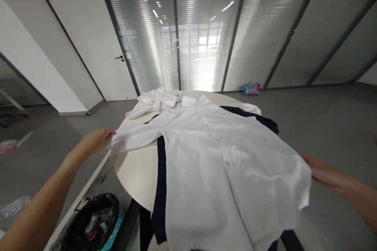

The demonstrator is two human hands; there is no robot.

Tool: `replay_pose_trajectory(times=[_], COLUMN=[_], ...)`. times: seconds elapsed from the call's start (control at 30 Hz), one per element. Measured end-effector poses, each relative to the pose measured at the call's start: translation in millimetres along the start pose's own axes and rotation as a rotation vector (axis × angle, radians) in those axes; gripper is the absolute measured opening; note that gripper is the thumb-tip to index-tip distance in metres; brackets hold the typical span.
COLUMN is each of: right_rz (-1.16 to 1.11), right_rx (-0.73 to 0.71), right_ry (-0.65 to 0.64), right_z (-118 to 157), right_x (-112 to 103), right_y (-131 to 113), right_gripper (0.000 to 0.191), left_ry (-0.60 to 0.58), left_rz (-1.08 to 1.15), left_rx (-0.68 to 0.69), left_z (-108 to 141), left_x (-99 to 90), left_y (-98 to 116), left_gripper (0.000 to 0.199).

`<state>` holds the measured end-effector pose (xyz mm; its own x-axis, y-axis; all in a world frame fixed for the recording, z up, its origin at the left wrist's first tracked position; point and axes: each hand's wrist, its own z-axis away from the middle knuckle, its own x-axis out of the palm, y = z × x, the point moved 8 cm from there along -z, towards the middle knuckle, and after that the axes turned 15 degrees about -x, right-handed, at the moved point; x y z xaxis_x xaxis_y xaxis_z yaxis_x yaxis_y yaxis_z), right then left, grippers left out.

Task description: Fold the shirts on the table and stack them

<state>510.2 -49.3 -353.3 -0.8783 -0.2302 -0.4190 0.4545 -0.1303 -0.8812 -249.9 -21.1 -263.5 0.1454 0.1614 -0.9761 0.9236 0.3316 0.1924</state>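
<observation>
Lying between left hand (pixel 99 139) and right hand (pixel 324 170) — white shirt (pixel 196 164).

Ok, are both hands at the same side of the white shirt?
No, the left hand pinches one sleeve's end, while the right hand is at the white shirt's opposite edge.

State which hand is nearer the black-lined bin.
Left. The left hand, pinching the white shirt, is above and beyond the bin; the right hand is farther, across the shirt at its opposite edge.
</observation>
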Motion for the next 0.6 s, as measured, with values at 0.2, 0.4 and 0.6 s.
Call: replay_pose_trajectory(times=[0.2,0.4,0.6], right_rz=[-0.074,0.018,0.115], right_rx=[-0.074,-0.102,-0.154], right_ry=[-0.087,0.168,0.449], right_z=[12,16,4], right_x=[2,-33,-86], right_y=[-3,-10,-49], right_gripper=[0.027,0.028,0.026], left_ry=[-0.110,-0.205,0.018], left_rz=[0.310,0.347,0.330], left_rx=[0.218,0.216,0.146], left_z=[-44,-58,-54], left_x=[11.3,57.7,71.3], left_y=[128,173,159], left_gripper=[0.039,0.041,0.031])
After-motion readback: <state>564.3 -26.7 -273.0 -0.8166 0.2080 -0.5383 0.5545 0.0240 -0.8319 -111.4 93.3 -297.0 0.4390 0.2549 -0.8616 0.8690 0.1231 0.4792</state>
